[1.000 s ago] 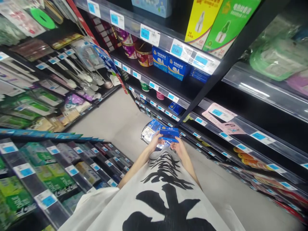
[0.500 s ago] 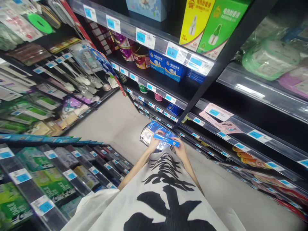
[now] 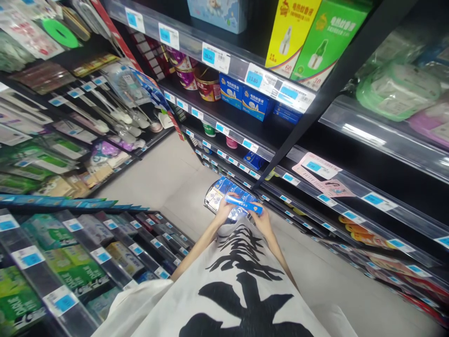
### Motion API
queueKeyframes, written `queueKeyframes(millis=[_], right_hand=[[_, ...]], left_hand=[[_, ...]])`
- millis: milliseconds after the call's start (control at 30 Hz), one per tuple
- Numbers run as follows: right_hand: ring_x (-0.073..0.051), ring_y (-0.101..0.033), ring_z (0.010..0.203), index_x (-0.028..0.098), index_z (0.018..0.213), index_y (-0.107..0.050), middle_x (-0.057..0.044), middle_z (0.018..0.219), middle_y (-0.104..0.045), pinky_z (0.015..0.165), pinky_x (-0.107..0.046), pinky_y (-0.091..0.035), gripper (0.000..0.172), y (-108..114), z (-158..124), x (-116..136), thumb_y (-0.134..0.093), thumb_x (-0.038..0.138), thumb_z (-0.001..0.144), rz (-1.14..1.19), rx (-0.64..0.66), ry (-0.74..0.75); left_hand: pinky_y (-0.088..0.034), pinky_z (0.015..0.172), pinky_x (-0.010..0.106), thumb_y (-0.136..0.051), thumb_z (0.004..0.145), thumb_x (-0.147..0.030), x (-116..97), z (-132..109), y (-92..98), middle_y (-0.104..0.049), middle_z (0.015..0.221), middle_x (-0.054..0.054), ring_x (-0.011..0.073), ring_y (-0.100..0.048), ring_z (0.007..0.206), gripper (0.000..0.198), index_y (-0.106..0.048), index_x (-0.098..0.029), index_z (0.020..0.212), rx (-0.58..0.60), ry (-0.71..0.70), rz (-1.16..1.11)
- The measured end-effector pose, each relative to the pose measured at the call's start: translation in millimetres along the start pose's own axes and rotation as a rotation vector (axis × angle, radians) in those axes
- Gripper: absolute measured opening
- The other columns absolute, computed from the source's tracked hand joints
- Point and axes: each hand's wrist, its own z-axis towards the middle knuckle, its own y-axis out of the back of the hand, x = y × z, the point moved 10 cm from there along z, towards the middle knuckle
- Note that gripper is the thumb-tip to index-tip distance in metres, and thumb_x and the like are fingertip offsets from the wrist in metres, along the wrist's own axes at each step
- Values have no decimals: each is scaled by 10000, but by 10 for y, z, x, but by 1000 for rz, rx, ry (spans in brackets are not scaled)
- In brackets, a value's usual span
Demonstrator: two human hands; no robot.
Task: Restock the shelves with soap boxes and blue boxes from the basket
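Observation:
Between both hands I hold a long, narrow blue box (image 3: 243, 204) with white print, level in front of my body. My left hand (image 3: 225, 206) is closed around its left end, and my right hand (image 3: 261, 217) grips the right end. Just below and beyond the box stands a basket (image 3: 206, 202) on the floor, packed with blue and white boxes (image 3: 220, 187). Some of its contents are hidden by the held box and my hands.
A tall shelf (image 3: 224, 117) ahead carries blue boxes (image 3: 255, 102), tubs (image 3: 207, 85), and yellow and green cartons (image 3: 293, 35). To the left, utensils hang on a rack (image 3: 115, 107); toothpaste-like cartons (image 3: 70, 262) line a nearer shelf. Grey floor (image 3: 157, 173) runs between.
The blue box has tilted slightly and shifted a little in my hands, which still hold both ends. The view has moved very slightly.

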Motion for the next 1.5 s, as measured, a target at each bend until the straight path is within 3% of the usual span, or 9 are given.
queueKeyframes(millis=[133, 267, 400, 600, 767, 900, 1067, 1300, 1500], right_hand=[[-246, -739, 813, 242, 1019, -732, -28, 811, -797, 876, -393, -597, 313, -29, 8, -163, -767, 495, 838, 5, -19, -103], [-207, -725, 686, 251, 1095, -680, -20, 894, -782, 725, -352, -605, 463, -112, 95, -97, -788, 590, 798, 186, -46, -121], [-195, -716, 633, 248, 1072, -657, -16, 903, -748, 659, -359, -614, 500, -209, 208, 59, -768, 647, 793, 313, -127, -130], [-212, -764, 784, 253, 1114, -651, -34, 990, -771, 716, -377, -663, 499, -483, 351, 332, -881, 486, 738, 451, -300, -65], [-205, -753, 829, 225, 952, -695, -29, 895, -783, 873, -431, -675, 396, -700, 611, 523, -903, 450, 701, 577, -390, -29], [-188, -761, 799, 227, 783, -625, -11, 786, -762, 846, -374, -669, 392, -692, 862, 687, -939, 419, 649, 689, -508, -16], [-164, -758, 757, 217, 816, -613, 29, 749, -743, 766, -319, -670, 431, -530, 1192, 1074, -972, 342, 611, 726, -634, 88], [-163, -787, 744, 182, 839, -642, 5, 732, -748, 727, -240, -680, 307, -166, 1669, 1511, -927, 254, 749, 726, -799, 114], [-137, -802, 804, 169, 945, -624, -41, 791, -760, 778, -202, -681, 114, 13, 1977, 1556, -681, 240, 1013, 757, -930, -93]], left_hand=[[-531, 1026, 424, -708, 638, -232, 14, 11, 103, -775, 973, 44, 282, -686, 1044, 278, -762, -207, 909, -56, 45, -61], [-569, 998, 409, -822, 704, -331, 1, 55, 157, -757, 1319, 89, 311, -664, 1247, 560, -763, -212, 1248, -53, 106, -191], [-641, 861, 416, -873, 750, -485, -89, 137, 145, -750, 1357, 114, 290, -721, 1094, 746, -694, -189, 1411, 30, 144, -249], [-652, 961, 484, -873, 775, -607, -536, 370, 101, -760, 1352, 143, 330, -751, 1116, 919, -602, -146, 1523, 167, 87, -231], [-589, 1091, 475, -850, 822, -584, -1005, 646, 53, -733, 1408, 147, 348, -710, 1270, 894, -559, -174, 1561, 327, 21, -206], [-547, 1134, 455, -829, 860, -535, -1131, 765, 128, -720, 1428, 150, 315, -717, 1263, 808, -567, -199, 1546, 464, -20, -131], [-591, 1024, 454, -682, 931, -647, -658, 701, 571, -770, 1318, 187, 312, -763, 1137, 667, -671, -161, 1387, 527, 77, 27], [-597, 987, 480, -626, 799, -861, 338, 512, 1630, -811, 1177, 202, 340, -779, 1049, 899, -683, -122, 1308, 526, 267, 247], [-597, 1002, 475, -559, 852, -812, 294, 795, 2212, -821, 1153, 188, 339, -776, 1083, 804, -688, -139, 1271, 579, 219, 471]])
